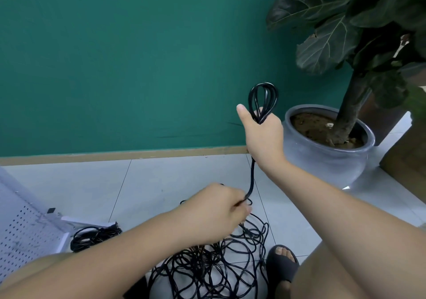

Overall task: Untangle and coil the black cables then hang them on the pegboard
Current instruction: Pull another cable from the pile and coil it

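A small coil (263,101) of black cable is gripped in the right hand (262,135), raised in front of the green wall (115,57). The fingers are closed around the coil's lower end, with the thumb (243,114) pointing up beside it; several loops stand up above the fist.

From under that fist, a single strand (252,176) is seen running down to the left hand (219,209). The strand is pinched between the left thumb and fingertips, low over the floor, with the other fingers curled in.

Below the left hand, a loose tangle of cable (219,268) is spread on the pale tiled floor (161,183), between the person's knees. The strands are crossed over one another in many open loops; no end can be made out.

A second bundle (94,235), already wound, is lying on the floor to the left, touching the edge of a white pegboard (20,229). The pegboard is lying at a slant at the lower left, not mounted on the wall as far as can be seen. A small dark piece (51,210) on it is too small to identify.

A grey pot (327,160) with a large-leaved plant (345,33) is standing near the wall on the right, just behind the raised hand. A foot in a dark sandal (282,262) is planted beside the tangle.
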{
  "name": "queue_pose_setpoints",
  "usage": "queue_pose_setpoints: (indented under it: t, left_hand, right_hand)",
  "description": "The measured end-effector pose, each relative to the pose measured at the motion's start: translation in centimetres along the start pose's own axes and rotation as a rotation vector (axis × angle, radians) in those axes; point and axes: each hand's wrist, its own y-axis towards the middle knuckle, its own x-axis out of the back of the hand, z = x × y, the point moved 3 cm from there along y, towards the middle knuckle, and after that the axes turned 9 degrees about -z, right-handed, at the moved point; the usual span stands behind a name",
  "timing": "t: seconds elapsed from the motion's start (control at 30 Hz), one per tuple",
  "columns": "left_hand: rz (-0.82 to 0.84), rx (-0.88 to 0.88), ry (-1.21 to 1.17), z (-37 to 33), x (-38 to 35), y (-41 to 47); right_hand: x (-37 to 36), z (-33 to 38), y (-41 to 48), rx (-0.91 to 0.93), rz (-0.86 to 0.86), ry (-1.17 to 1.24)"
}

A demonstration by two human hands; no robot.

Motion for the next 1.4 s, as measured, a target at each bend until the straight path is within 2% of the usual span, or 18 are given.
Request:
queue_pose_setpoints:
  t: [0.07, 0.17, 0.27, 0.33, 0.43, 0.57, 0.67, 0.73, 0.8, 1.03, 1.17, 1.33, 1.4]
  left_hand:
    - [-0.072, 0.028, -0.119, 0.1, 1.8, -0.1]
    - [-0.064, 0.063, -0.286, 0.7, 3.7, -0.3]
    - [0.033, 0.087, -0.36, 1.3, 4.0, -0.8]
    - [0.007, 0.101, -0.385, 1.7, 4.1, -0.9]
    - [-0.245, 0.076, -0.265, 2.6, 5.3, -0.4]
    - [-0.553, -0.056, -0.141, 2.8, 7.5, 0.0]
    - [-0.728, -0.11, -0.201, 2.8, 8.5, -0.1]
    - [-0.791, -0.086, -0.316, 2.7, 8.9, -0.2]
    - [-0.834, -0.083, -0.331, 2.7, 9.3, -0.4]
    - [-0.912, -0.112, -0.183, 2.8, 9.9, 0.1]
    - [-0.928, -0.116, -0.203, 2.9, 9.8, 0.5]
    - [-0.774, 0.033, -0.368, 3.0, 9.2, 1.3]
    - [-0.709, 0.055, -0.511, 3.0, 8.9, 1.6]
  right_hand:
    - [0.1, -0.1, 0.2, 0.09, 0.017, -0.083]
    - [0.1, -0.5, 0.0, 0.176, 0.065, -0.179]
    - [0.2, -1.4, 0.2, 0.186, 0.115, -0.257]
    - [0.2, -2.0, 0.5, 0.15, 0.169, -0.315]
    - [0.1, -2.1, -0.2, 0.098, 0.303, -0.371]
    - [-0.6, -1.0, -2.8, 0.109, 0.449, -0.286]
    - [-1.0, -0.2, -5.0, 0.116, 0.58, -0.181]
    - [-1.0, 0.0, -6.2, 0.048, 0.701, -0.072]
    - [-0.7, 0.3, -6.6, 0.009, 0.778, -0.008]
    - [-0.6, 0.7, -7.6, 0.146, 0.914, -0.092]
    - [-0.2, 0.8, -7.6, 0.18, 0.846, -0.081]
    - [0.4, 1.3, -7.4, 0.193, 0.78, -0.036]
    - [0.5, 1.2, -7.3, 0.192, 0.789, -0.077]
